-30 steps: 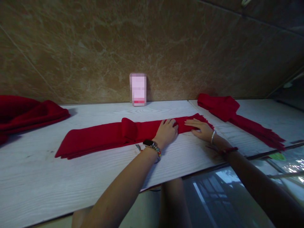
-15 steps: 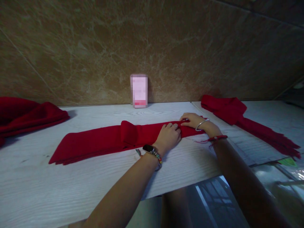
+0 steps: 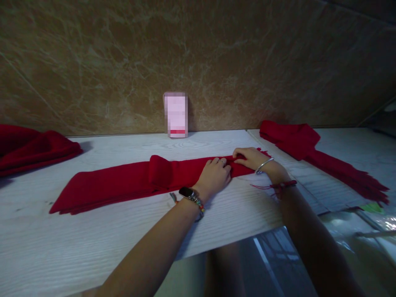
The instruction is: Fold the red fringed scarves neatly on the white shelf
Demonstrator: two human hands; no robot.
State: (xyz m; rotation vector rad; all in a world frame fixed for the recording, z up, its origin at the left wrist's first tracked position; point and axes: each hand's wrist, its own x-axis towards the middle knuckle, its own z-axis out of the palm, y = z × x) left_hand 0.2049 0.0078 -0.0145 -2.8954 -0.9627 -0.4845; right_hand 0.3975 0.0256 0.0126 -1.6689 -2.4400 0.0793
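A long red scarf [image 3: 123, 181] lies stretched across the white wood-grain table [image 3: 93, 239], with a folded bump near its middle. My left hand [image 3: 214, 175] presses down on the scarf's right part, fingers curled over the cloth. My right hand [image 3: 251, 159] sits at the scarf's fringed right end, fingers closed in a pinch on the far edge of the cloth. A watch and beaded band are on my left wrist, a silver bangle and red cord on my right.
A second red fringed scarf [image 3: 312, 152] lies at the right. A heap of red cloth [image 3: 31, 148] sits at the far left. A small pink box [image 3: 175, 114] stands against the brown marble wall. The table's front edge runs diagonally, with a glass surface below right.
My right hand has moved from lying flat on the scarf's right end to its far edge and closed on the cloth. My left hand stays pressed on the scarf.
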